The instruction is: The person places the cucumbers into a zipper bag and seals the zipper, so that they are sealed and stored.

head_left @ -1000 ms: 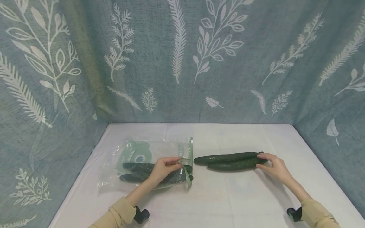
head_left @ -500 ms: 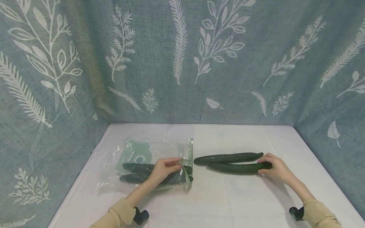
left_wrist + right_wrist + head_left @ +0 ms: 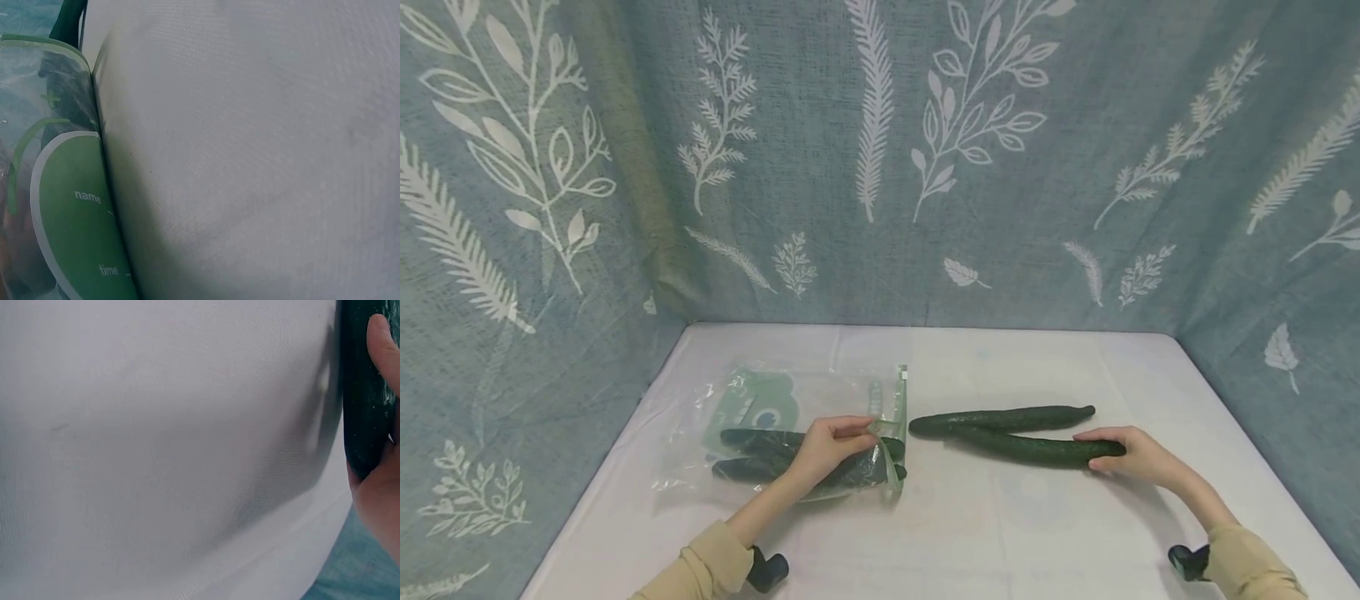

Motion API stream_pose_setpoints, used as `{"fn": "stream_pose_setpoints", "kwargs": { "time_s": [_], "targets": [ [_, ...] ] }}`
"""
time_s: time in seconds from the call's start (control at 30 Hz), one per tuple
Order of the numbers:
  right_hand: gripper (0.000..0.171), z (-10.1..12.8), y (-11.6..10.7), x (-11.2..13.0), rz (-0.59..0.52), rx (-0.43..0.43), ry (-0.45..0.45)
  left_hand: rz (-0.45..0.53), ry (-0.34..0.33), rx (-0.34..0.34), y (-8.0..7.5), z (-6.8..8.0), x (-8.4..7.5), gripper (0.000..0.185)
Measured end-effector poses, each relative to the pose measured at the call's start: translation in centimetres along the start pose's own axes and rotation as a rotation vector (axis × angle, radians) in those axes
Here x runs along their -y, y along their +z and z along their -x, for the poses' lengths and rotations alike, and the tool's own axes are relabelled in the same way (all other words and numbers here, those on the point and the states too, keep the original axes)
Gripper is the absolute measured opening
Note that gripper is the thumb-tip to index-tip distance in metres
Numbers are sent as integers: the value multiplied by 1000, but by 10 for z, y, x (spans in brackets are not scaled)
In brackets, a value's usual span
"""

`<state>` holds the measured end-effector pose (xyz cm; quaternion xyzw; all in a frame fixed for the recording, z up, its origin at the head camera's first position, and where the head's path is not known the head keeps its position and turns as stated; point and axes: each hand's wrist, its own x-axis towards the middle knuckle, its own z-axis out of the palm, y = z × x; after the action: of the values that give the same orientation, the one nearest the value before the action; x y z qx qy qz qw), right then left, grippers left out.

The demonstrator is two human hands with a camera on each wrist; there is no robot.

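Note:
In the head view my left hand point(image 3: 823, 452) pinches the green-trimmed mouth of a clear zip bag point(image 3: 842, 387), holding its near side up. Inside the bag lie dark green cucumbers point(image 3: 748, 472), partly behind my hand. My right hand point(image 3: 1138, 456) grips the right end of a loose cucumber point(image 3: 1030, 451), thumb on its near side. Behind it, another loose cucumber point(image 3: 1015, 418) lies on the table; their left ends meet near the bag's mouth. The left wrist view has the bag's green label point(image 3: 75, 212) but not the fingers. In the right wrist view, my thumb point(image 3: 382, 350) presses the gripped cucumber point(image 3: 362, 419).
A white-covered table point(image 3: 970, 533) carries everything. Blue-green curtains point(image 3: 925, 275) with pale leaf prints stand behind it and along both sides. Dark wrist devices point(image 3: 767, 573) sit at both sleeves.
My right hand has taken a fuller grip on the near cucumber and drawn its right end right and toward me, opening a gap from the far one. My left hand stays at the bag.

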<state>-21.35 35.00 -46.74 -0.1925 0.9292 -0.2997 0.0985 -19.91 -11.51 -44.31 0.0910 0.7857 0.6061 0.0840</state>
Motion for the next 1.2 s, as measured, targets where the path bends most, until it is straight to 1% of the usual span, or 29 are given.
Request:
{"fn": "stream_pose_setpoints", "kwargs": {
  "time_s": [0.2,0.33,0.47,0.77,0.93,1.13,1.2],
  "targets": [
    [45,3,-2,-2,-31,26,-4,1,1,6,0,2,-1,33],
    [46,3,-4,-1,-112,43,-1,14,15,18,-1,2,-2,33],
    [46,2,-4,-1,-158,51,-4,22,35,26,-1,2,-2,33],
    [45,2,-2,-2,-123,36,-1,24,33,18,0,1,0,33],
    [46,3,-2,-3,-132,34,0,33,32,26,0,-1,3,34],
    [47,2,0,-3,-78,21,4,43,24,24,1,-1,4,34],
    [47,2,1,-3,-77,20,6,40,19,24,0,-1,4,34]
  ]
}}
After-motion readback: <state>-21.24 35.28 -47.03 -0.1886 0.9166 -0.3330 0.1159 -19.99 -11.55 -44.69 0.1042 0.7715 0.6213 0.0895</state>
